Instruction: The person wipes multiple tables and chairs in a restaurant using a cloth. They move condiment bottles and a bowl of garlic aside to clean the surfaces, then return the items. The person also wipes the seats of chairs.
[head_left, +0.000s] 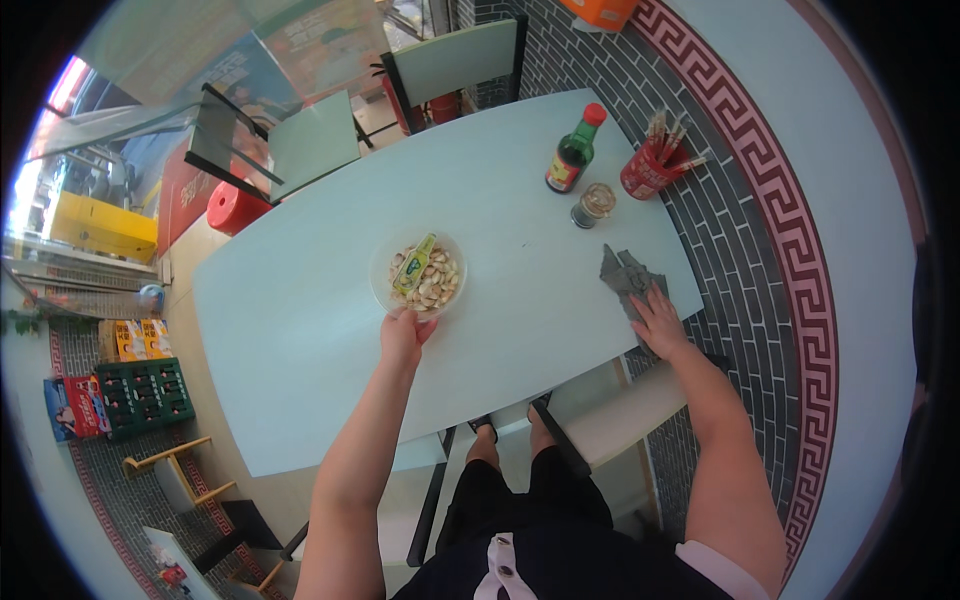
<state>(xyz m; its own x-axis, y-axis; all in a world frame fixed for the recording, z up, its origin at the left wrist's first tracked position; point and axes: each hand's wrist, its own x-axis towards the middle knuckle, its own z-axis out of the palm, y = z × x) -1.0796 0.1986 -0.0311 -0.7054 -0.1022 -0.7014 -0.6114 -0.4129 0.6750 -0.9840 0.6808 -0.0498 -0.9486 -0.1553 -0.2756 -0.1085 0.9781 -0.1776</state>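
My left hand (405, 336) grips the near rim of a clear plastic bowl (381, 264) in the middle of the table. Inside the bowl are many garlic cloves (435, 285), and a green bottle-shaped bottle opener or card (414, 264) lies on top of them. At the right end of the table, my right hand (661, 324) holds a crumpled grey cloth (628, 276) down against the tabletop. Its fingers rest over the cloth, close to the table's near right corner. Both hands touch things on the pale tabletop (315, 300).
Toward the wall stand a green sauce bottle (573, 154) with a red cap, a glass condiment jar (592, 205) and a red cup (646, 171) of wrapped chopsticks. A grey brick-patterned wall (720, 225) borders the right end. Chairs (315, 146) stand beyond the far edge, and a bench seat (630, 420) is near my legs.
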